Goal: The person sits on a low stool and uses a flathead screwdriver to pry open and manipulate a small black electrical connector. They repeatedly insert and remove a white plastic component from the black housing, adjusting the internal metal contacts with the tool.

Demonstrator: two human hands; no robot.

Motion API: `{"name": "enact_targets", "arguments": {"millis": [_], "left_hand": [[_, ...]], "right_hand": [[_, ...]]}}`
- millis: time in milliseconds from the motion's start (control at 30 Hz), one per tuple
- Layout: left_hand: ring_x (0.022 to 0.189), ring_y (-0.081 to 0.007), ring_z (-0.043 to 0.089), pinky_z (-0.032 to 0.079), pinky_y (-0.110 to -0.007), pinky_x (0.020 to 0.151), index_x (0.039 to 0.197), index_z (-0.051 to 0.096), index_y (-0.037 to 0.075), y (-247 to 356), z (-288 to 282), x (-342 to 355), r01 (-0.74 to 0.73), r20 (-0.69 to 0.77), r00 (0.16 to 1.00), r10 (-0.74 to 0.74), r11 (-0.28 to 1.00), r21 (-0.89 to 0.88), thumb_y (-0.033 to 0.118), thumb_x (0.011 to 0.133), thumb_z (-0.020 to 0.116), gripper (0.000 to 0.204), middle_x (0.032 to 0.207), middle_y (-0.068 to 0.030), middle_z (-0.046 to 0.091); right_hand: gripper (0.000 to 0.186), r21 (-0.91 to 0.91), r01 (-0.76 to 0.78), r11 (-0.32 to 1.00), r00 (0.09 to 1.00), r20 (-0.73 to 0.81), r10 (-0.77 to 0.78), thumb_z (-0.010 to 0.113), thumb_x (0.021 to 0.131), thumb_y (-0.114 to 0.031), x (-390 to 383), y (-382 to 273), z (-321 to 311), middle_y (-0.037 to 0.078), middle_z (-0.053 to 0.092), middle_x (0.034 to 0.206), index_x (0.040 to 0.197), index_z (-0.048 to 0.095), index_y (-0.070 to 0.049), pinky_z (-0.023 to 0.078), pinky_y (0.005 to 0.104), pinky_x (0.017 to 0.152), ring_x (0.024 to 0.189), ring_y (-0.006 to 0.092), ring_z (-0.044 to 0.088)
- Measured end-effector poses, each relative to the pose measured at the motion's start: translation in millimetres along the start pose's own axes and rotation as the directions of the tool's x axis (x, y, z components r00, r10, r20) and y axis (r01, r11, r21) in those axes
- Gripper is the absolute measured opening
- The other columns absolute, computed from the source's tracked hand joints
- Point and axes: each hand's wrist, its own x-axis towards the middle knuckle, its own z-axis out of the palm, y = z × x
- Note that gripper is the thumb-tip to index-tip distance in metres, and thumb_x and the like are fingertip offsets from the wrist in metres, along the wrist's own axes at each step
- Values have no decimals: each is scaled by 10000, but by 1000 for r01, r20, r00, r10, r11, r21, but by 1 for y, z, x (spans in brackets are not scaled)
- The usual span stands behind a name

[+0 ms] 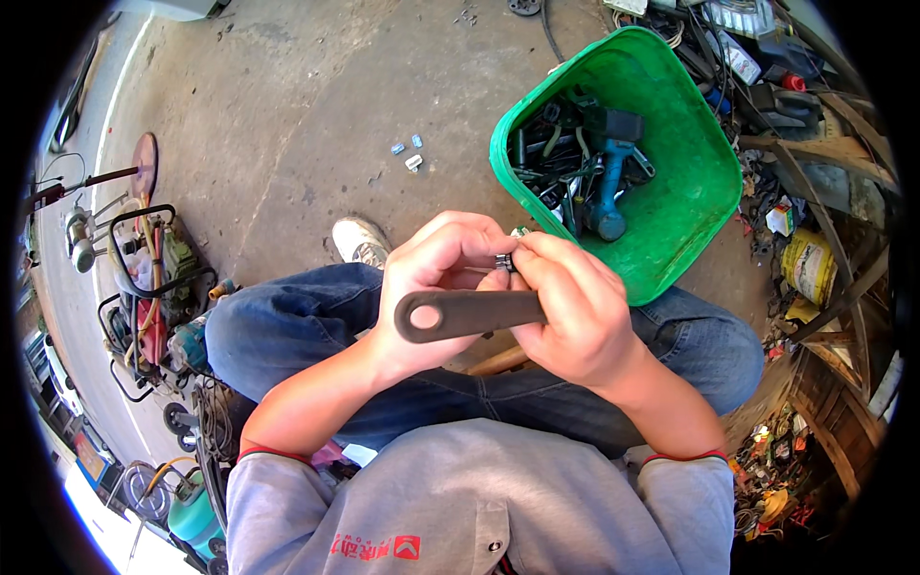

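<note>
The left hand (431, 287) is curled around a flat dark metal bar (470, 314), with the thumb lying over its upper face and the fingers wrapped behind. The bar runs level across the lap, and its rounded end with a hole (418, 319) sticks out to the left of the palm. The right hand (575, 321) covers the bar's other end, and its thumb and forefinger are pinched narrow on a small shiny nut or bolt head (505, 261), right where the fingertips of both hands meet. I cannot tell whether that small part is threaded into the bar or only held against it.

The bar looks stiff and fairly heavy for its size, with a dull, slightly rough surface that should not slip; a full wrap round the middle, as the left hand has it, seems the steady hold. The small fastener is probably light, smooth and easy to drop, so it calls for a fingertip pinch close to the bar.

Below the hands are the blue-jeaned knees (287, 326) of the seated person, and a white shoe (359, 240) shows on the concrete floor (307, 115). A few small pale metal bits (410, 153) lie on the floor ahead. To the right stands a green plastic bucket (695, 163) holding dark tools and a blue power tool (609, 187). Beyond it is a heap of scrap and wood, and on the left a cluster of machines and hoses (153, 278)
</note>
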Motion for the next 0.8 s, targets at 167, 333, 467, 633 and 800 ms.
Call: {"name": "enact_targets", "arguments": {"millis": [167,333,467,633,800], "left_hand": [[945,-132,569,506,-256,793,1016,571,-23,2,7,-6,87,-46,994,-98,975,-204,-94,828,593,203,1097,-101,502],[951,-142,566,479,-272,839,1019,554,-13,-3,16,-9,79,-132,985,-111,971,-228,-111,845,528,202,1096,-97,504],[935,-142,569,482,-265,821,1025,529,-7,-8,21,-9,76,-155,982,-110,975,-208,-118,853,485,209,1090,-93,497],[931,-137,567,483,-261,813,1023,516,-8,-10,21,-8,94,-152,981,-123,978,-188,-129,849,462,219,1086,-88,494],[977,-140,555,472,-268,847,1058,527,0,-11,17,-6,93,-114,985,-126,961,-260,-123,852,464,248,1123,-96,500]], "right_hand": [[333,-103,87,991,993,84,-79,638,651,-44,-2,-1,-5,217,597,896,930,584,130,448,300,503,557,232,549],[299,-125,81,989,995,63,-74,628,668,-41,-3,-2,0,216,594,884,910,586,128,446,289,487,553,223,547],[295,-169,83,982,996,32,-79,640,671,-54,-4,0,7,215,589,874,898,585,127,443,282,470,541,219,544],[296,-174,78,982,997,17,-76,649,684,-66,-3,0,10,212,581,862,897,582,128,440,281,458,536,220,544],[277,-124,19,992,998,62,-11,673,688,-48,-1,-3,3,208,588,873,895,580,110,494,315,536,615,262,592]]}}
